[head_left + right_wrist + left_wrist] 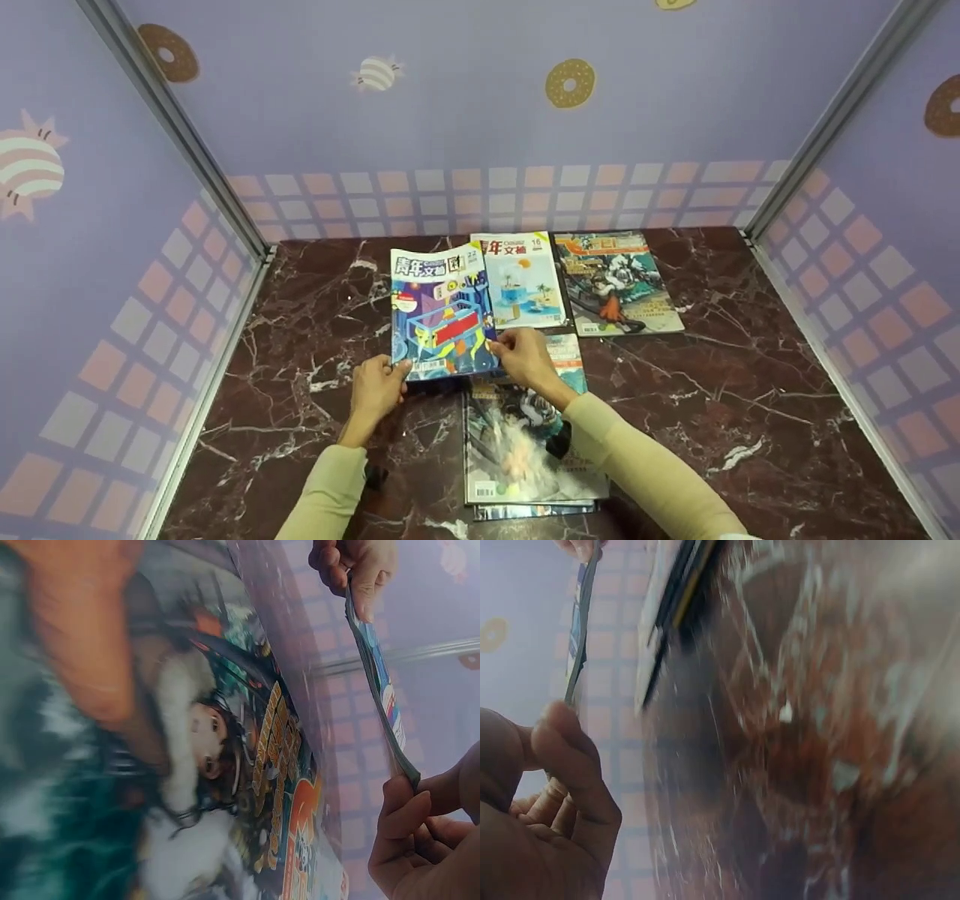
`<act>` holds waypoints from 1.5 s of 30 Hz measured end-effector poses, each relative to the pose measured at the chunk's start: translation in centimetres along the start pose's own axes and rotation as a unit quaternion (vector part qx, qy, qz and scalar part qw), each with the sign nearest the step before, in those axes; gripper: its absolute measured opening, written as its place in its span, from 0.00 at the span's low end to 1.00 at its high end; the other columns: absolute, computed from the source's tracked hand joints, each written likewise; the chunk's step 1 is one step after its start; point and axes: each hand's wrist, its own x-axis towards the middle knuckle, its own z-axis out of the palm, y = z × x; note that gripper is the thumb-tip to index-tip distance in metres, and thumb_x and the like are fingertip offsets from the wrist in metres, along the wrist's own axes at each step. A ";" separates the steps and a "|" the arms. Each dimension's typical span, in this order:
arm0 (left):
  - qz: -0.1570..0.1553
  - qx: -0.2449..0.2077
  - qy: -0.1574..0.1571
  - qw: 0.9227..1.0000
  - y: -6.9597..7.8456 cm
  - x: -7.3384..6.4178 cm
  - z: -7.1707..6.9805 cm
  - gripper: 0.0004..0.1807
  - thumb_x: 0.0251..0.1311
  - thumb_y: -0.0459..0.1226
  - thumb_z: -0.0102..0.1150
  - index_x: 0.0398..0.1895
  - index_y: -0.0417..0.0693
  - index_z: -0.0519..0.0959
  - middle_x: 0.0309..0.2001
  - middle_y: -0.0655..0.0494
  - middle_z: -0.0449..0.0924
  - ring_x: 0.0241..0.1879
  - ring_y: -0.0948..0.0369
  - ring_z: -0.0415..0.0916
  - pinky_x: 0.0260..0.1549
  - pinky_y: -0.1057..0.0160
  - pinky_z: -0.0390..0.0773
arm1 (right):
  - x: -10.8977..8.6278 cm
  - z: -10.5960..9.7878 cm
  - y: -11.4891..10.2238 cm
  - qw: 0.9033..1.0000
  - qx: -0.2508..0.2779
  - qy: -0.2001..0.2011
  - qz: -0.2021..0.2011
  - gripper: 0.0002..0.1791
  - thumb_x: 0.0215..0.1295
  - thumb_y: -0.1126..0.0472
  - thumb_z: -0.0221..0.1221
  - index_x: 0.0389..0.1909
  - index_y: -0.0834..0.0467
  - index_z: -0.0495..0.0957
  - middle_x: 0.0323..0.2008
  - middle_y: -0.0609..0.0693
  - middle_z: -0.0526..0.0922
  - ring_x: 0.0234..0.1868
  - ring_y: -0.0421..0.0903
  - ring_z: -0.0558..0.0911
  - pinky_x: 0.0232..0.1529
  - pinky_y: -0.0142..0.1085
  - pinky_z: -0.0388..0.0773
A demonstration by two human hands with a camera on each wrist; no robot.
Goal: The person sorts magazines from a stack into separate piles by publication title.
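Both hands hold a blue and purple magazine (pixel 442 315), raised off the table with its cover facing up. My left hand (pixel 379 384) pinches its lower left corner, thumb on top. At the lower right corner my right hand (pixel 525 360) grips the edge between thumb and fingers. In the right wrist view the magazine's edge (pixel 375 682) runs between the two hands. Beside and partly under it lies a white magazine (pixel 525 289) with an island picture. Below the right forearm is a stack of magazines (pixel 525 450), topped by a dark one with an illustrated figure.
A dark illustrated magazine (pixel 619 285) lies to the right of the white one, near the back wall. The table (pixel 300 420) is dark red marble pattern. Purple panels with printed sweets, such as the back wall (pixel 465 112), enclose it on three sides.
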 end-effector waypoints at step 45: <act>-0.066 0.161 0.115 0.978 -4.6 12.2 1.5 0.19 0.72 0.45 0.68 0.42 0.34 0.86 0.50 0.29 0.89 0.50 0.32 0.89 0.47 0.33 0.85 | 15.4 10.8 4.8 0.991 -0.128 -0.006 0.030 0.22 0.62 0.69 0.60 0.12 0.50 0.66 0.11 0.44 0.70 0.12 0.39 0.67 0.14 0.32 0.62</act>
